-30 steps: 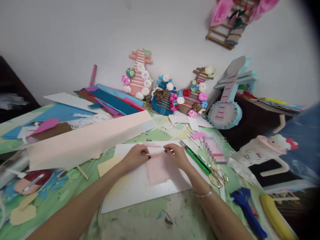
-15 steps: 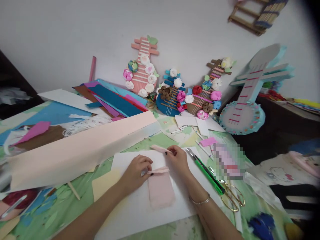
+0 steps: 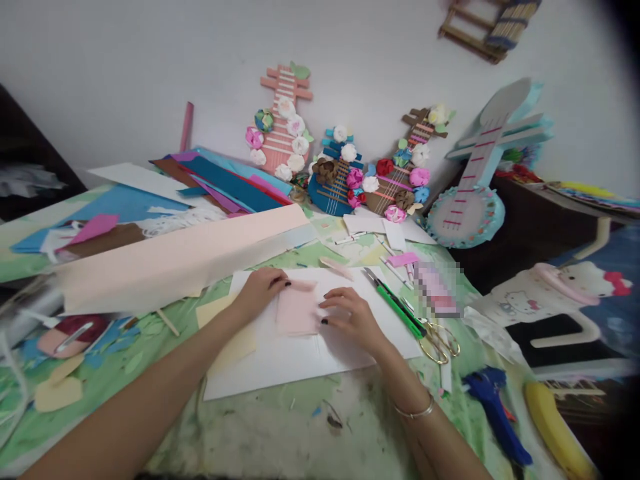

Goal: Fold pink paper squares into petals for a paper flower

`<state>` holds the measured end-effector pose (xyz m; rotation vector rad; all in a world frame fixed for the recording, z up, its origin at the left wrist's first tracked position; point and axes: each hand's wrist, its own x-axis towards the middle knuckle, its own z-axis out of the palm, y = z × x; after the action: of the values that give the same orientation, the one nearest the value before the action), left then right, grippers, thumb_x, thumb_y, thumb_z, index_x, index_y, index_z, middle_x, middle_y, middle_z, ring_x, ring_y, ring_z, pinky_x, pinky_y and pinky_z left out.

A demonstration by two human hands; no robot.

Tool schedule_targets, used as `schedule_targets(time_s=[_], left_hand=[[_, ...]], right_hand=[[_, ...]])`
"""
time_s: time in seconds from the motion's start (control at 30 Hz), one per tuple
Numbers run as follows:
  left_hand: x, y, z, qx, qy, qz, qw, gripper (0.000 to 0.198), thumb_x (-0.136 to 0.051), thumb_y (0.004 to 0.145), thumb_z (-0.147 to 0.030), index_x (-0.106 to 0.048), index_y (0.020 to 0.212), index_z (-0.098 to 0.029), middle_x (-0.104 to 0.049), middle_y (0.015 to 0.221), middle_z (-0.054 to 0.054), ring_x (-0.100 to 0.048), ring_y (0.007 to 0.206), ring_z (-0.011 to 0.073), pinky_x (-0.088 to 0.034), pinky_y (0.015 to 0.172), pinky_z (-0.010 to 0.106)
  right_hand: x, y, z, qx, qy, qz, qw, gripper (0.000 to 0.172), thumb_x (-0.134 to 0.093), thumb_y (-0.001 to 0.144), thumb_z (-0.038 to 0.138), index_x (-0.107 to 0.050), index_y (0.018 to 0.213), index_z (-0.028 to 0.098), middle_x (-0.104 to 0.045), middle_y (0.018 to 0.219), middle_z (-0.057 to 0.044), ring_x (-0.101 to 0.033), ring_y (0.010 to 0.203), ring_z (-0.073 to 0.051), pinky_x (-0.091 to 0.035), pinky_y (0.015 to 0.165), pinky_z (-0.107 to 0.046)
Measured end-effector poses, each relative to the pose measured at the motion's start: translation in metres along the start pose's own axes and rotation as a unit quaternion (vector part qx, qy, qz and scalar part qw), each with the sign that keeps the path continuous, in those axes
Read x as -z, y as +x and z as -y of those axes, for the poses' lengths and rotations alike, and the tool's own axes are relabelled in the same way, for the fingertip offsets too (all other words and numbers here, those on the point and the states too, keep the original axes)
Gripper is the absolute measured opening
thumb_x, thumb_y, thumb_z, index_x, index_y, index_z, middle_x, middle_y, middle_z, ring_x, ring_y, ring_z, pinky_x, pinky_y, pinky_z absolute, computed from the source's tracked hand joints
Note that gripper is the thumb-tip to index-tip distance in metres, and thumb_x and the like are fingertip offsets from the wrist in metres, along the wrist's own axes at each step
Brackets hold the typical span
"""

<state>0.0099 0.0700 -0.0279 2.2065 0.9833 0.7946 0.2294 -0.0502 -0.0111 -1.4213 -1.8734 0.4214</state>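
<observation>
A folded piece of pale pink paper (image 3: 297, 313) lies on a white sheet (image 3: 250, 380) in front of me. My left hand (image 3: 263, 291) pinches its upper left corner, thumb and fingers together at the fold along the top. Close to the paper's right edge is my right hand (image 3: 353, 319), its fingers curved and apart with nothing between them. Whether a fingertip touches the edge is blurred. Beyond the right hand a narrow pink paper strip (image 3: 336, 268) rests on the white sheet. A green utility knife (image 3: 397, 307) and gold-handled scissors (image 3: 440, 341) lie right of that hand.
A long pale pink sheet (image 3: 185, 260) stretches across the left. Decorated paper instruments (image 3: 327, 187) lean along the wall. At the right are a blue glue gun (image 3: 495, 410), a yellow banana-shaped object (image 3: 555, 427) and a white cartoon-cat item (image 3: 535, 293). Yellow paper (image 3: 233, 347) sits by my left forearm.
My right hand has let go of the narrow strip, which now lies on the white sheet, and moved beside the folded paper. My left hand has shifted to the paper's upper left corner.
</observation>
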Motion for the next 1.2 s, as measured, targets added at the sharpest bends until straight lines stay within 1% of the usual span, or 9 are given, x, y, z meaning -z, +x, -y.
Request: schedule_targets(time_s=[0.13, 0.27, 0.43, 0.57, 0.63, 0.73, 0.93, 1.07, 1.2], left_hand=[[0.002, 0.002, 0.007, 0.011, 0.005, -0.014, 1.000, 0.017, -0.052, 0.081, -0.030, -0.061, 0.072, -0.018, -0.059, 0.065, -0.001, -0.051, 0.062, 0.0153, -0.036, 0.061, 0.026], [-0.001, 0.000, 0.012, 0.021, 0.006, -0.025, 0.999, 0.016, -0.055, 0.080, -0.030, -0.063, 0.076, -0.017, -0.057, 0.063, -0.002, -0.049, 0.060, 0.0140, -0.034, 0.059, 0.025], [-0.002, 0.000, 0.013, 0.036, -0.005, -0.028, 0.999, 0.017, -0.056, 0.079, -0.032, -0.064, 0.078, -0.018, -0.055, 0.062, -0.003, -0.049, 0.060, 0.0139, -0.034, 0.058, 0.025], [-0.001, 0.002, 0.015, 0.051, -0.024, -0.027, 0.998, 0.019, -0.053, 0.082, -0.032, -0.065, 0.083, -0.018, -0.064, 0.072, 0.000, -0.055, 0.067, 0.0155, -0.038, 0.062, 0.025], [0.000, 0.002, 0.016, 0.054, -0.037, -0.025, 0.998, 0.020, -0.052, 0.082, -0.032, -0.065, 0.088, -0.018, -0.066, 0.078, 0.001, -0.058, 0.071, 0.0162, -0.040, 0.065, 0.026], [0.002, 0.000, 0.016, 0.055, -0.048, -0.021, 0.997, 0.021, -0.055, 0.080, -0.031, -0.065, 0.092, -0.018, -0.066, 0.076, 0.001, -0.059, 0.069, 0.0160, -0.042, 0.064, 0.026], [0.005, 0.000, 0.018, 0.052, -0.040, -0.035, 0.997, 0.022, -0.055, 0.078, -0.028, -0.064, 0.095, -0.018, -0.065, 0.075, 0.000, -0.057, 0.066, 0.0146, -0.043, 0.063, 0.025], [0.016, 0.002, 0.023, 0.055, -0.014, -0.062, 0.996, 0.020, -0.055, 0.077, -0.024, -0.064, 0.094, -0.018, -0.066, 0.077, 0.001, -0.059, 0.069, 0.0157, -0.045, 0.068, 0.026], [0.031, 0.003, 0.032, 0.061, 0.013, -0.095, 0.993, 0.019, -0.056, 0.074, -0.020, -0.064, 0.091, -0.018, -0.068, 0.079, 0.003, -0.061, 0.074, 0.0181, -0.047, 0.074, 0.030]], right_hand=[[-0.022, -0.007, 0.006, 0.026, 0.015, 0.017, 0.999, 0.023, -0.066, 0.078, 0.015, -0.070, 0.098, 0.024, -0.063, 0.096, -0.006, -0.057, 0.093, -0.020, -0.046, 0.085, -0.036], [-0.037, -0.003, 0.007, 0.040, 0.032, 0.014, 0.999, 0.028, -0.071, 0.073, 0.013, -0.070, 0.100, 0.022, -0.060, 0.095, -0.008, -0.054, 0.090, -0.021, -0.045, 0.082, -0.037], [-0.041, -0.004, 0.011, 0.027, 0.082, -0.007, 0.996, 0.022, -0.063, 0.075, 0.005, -0.073, 0.081, 0.023, -0.058, 0.086, -0.005, -0.053, 0.083, -0.018, -0.045, 0.076, -0.032], [-0.040, -0.004, 0.009, -0.015, 0.142, -0.036, 0.989, 0.021, -0.058, 0.075, 0.005, -0.072, 0.077, 0.022, -0.060, 0.086, -0.004, -0.056, 0.078, -0.015, -0.045, 0.067, -0.027], [-0.038, -0.004, 0.006, -0.043, 0.174, -0.064, 0.982, 0.016, -0.059, 0.076, 0.010, -0.070, 0.076, 0.021, -0.061, 0.085, -0.003, -0.056, 0.073, -0.013, -0.044, 0.062, -0.025], [-0.032, -0.005, -0.001, -0.093, 0.224, -0.125, 0.962, 0.007, -0.061, 0.076, 0.019, -0.067, 0.076, 0.019, -0.061, 0.082, -0.003, -0.057, 0.070, -0.013, -0.045, 0.058, -0.023], [-0.014, -0.011, -0.015, -0.172, 0.308, -0.252, 0.901, 0.013, -0.059, 0.079, 0.031, -0.058, 0.082, 0.018, -0.056, 0.059, 0.004, -0.056, 0.049, -0.009, -0.047, 0.051, -0.022], [-0.001, -0.012, -0.015, -0.179, 0.324, -0.316, 0.874, 0.016, -0.057, 0.081, 0.033, -0.051, 0.086, 0.019, -0.056, 0.060, 0.005, -0.063, 0.052, -0.012, -0.052, 0.053, -0.024], [0.002, -0.015, -0.005, -0.140, 0.289, -0.344, 0.882, 0.013, -0.051, 0.088, 0.033, -0.048, 0.093, 0.021, -0.061, 0.065, 0.004, -0.068, 0.058, -0.013, -0.056, 0.058, -0.026]])
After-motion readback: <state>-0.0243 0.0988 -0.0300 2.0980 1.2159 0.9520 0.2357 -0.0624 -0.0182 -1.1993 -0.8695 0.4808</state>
